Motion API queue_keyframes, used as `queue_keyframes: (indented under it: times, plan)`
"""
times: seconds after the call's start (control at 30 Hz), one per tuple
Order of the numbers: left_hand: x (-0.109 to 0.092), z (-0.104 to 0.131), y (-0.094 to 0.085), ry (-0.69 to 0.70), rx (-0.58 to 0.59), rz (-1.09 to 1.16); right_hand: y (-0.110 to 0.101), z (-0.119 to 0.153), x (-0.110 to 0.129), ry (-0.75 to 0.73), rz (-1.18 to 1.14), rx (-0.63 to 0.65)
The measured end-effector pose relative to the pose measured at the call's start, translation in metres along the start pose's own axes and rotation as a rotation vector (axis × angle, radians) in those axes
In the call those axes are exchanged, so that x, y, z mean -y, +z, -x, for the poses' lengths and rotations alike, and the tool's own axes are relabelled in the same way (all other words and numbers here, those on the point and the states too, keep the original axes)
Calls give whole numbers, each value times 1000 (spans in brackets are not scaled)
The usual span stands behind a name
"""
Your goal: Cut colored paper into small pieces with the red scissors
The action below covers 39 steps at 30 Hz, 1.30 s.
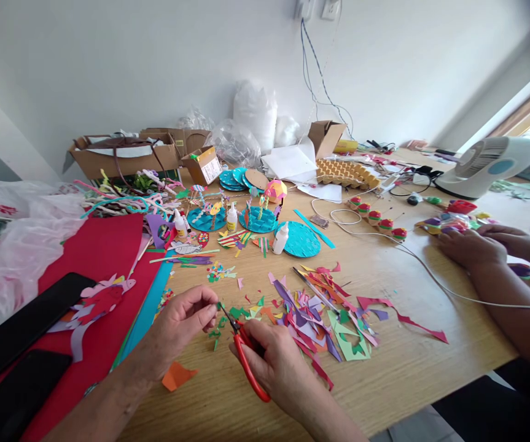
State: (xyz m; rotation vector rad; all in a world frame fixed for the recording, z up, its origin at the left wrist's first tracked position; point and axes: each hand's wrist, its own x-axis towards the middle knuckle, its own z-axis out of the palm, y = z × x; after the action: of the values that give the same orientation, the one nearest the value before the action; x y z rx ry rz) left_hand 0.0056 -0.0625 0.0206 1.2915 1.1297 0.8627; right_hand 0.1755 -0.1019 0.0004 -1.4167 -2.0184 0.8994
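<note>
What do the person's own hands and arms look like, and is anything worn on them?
The left hand and right hand are bare, with no gloves or visible rings. The left forearm and right forearm show no sleeve, watch or bracelet.

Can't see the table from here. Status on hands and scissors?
Right hand holding red-handled scissors. Left hand apparently pinching green paper at the blades. Paper scraps beside right hand.
</note>
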Motion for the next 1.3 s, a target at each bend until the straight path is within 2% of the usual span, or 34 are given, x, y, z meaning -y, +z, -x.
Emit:
queue_keyframes:
  times: [0.37,0.53,0.63,0.73,0.77,0.87,0.97,1.13,1.3]
  plan:
    - [-1,2,-5,14,22,-82,0,3,-3,-1,3,35]
    - [6,-4,-17,40,22,-218,1,3,-7,16,62,63]
    - [16,-17,-27,79,27,-403,1,5,-13,49,116,98]
    - [25,-40,-35,134,36,-822,-1,5,-22,55,127,56]
    - [28,-49,-37,141,36,-875,-2,5,-25,54,123,35]
    - [38,-75,-42,159,23,-954,-6,4,-32,60,104,-2]
    - [48,-91,-45,168,28,-1019,-10,5,-35,91,97,-11]
    - [58,-97,-47,205,48,-1094,-15,7,-37,110,72,-22]
    - [59,-100,-50,208,31,-1128,-20,7,-39,105,68,-69]
